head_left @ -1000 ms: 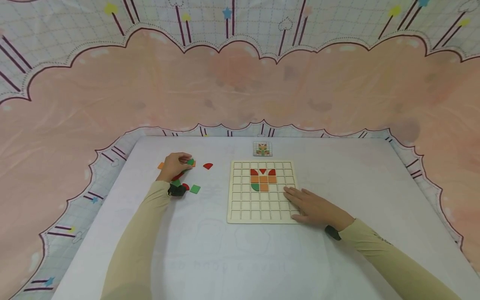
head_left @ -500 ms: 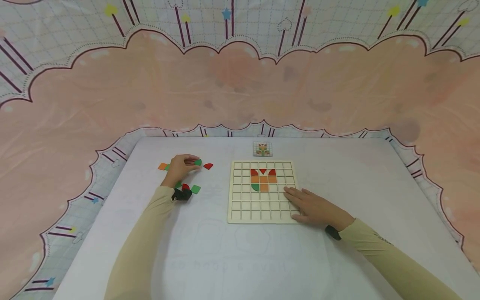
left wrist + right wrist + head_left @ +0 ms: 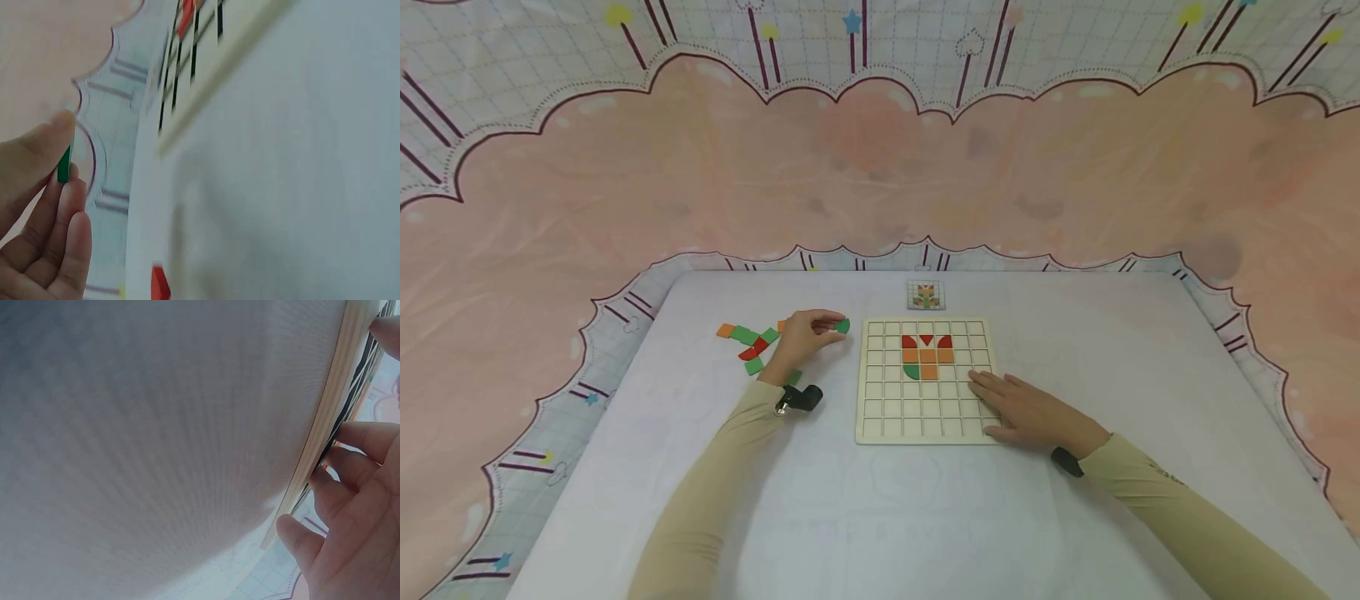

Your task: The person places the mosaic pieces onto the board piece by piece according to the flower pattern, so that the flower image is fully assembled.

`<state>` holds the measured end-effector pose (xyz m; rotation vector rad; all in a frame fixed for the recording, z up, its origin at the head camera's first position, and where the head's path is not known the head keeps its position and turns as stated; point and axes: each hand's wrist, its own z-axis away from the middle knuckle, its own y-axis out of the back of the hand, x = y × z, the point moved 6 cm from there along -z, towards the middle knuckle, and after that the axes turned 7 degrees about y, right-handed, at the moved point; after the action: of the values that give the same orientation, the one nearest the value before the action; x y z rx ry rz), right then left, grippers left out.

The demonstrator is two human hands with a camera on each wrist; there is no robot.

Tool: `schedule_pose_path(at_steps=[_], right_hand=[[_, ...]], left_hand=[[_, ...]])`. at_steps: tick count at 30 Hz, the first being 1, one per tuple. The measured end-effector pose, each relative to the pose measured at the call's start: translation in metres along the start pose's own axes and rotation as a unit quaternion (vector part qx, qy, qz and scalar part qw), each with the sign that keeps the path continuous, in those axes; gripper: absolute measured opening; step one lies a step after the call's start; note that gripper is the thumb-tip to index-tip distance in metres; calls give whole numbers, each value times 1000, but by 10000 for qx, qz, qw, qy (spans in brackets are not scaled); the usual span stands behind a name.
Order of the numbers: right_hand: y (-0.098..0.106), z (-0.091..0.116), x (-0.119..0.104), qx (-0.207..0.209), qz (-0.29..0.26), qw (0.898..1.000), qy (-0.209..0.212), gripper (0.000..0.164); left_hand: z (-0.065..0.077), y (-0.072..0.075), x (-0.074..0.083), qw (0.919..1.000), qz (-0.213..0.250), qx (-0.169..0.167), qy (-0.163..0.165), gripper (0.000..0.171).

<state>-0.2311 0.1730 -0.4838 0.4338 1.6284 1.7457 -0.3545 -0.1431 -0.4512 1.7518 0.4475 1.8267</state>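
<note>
My left hand (image 3: 803,340) pinches a green rounded tile (image 3: 842,326) between thumb and fingers, just left of the wooden grid board (image 3: 887,421). The left wrist view shows the tile's green edge (image 3: 64,165) between the thumb and fingers. On the board's upper middle lie red tiles along the top, several orange square tiles (image 3: 928,356) beneath them, and a green quarter-circle tile (image 3: 912,372) at lower left. My right hand (image 3: 1033,412) rests on the board's right edge with fingers extended. From the right wrist view, those fingertips touch the board's pale wooden side (image 3: 325,406).
A small pattern card (image 3: 926,295) with a flower design lies beyond the board. Loose green, red and orange tiles (image 3: 754,366) are scattered on the white table (image 3: 880,517) at left, partly hidden by my left hand and wrist. A wrist camera (image 3: 805,398) sits below that hand.
My left hand has moved right, carrying the green rounded tile from the loose tiles to beside the board. My right hand has stayed on the board's edge.
</note>
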Motion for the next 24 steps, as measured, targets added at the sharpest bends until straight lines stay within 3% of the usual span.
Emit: schedule_pose_path(at_steps=[14, 24], right_hand=[[0, 0, 1, -10, 20, 10000, -28, 70], [-1, -1, 2, -1, -39, 10000, 7, 70]], left_hand=[[13, -70, 48, 9966, 94, -508, -636, 32], [18, -112, 63, 9912, -157, -992, -858, 31]])
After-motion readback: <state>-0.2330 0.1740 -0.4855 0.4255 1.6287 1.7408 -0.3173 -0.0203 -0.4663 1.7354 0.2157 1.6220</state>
